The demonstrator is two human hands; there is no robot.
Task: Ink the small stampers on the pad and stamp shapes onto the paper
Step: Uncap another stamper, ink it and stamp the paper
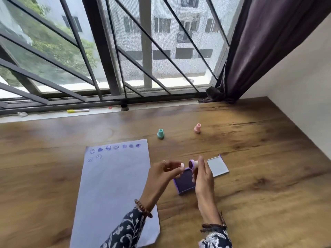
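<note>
A white paper sheet [114,185] lies on the wooden table, with several purple stamped faces and blobs along its top edge. To its right sits the open purple ink pad [184,181], its lid [217,165] lying beside it. My right hand [204,178] holds a small purple stamper [192,164] above the pad, inked face turned toward my left hand. My left hand [164,171] pinches a small white piece [182,165] close to the stamper's face. A teal stamper [160,133] and a pink stamper [197,128] stand farther back.
A barred window with a sill runs along the table's far edge, holding a yellow-capped marker [78,110] and a dark small cup [124,106]. A dark curtain [259,51] hangs at the right, next to a white wall.
</note>
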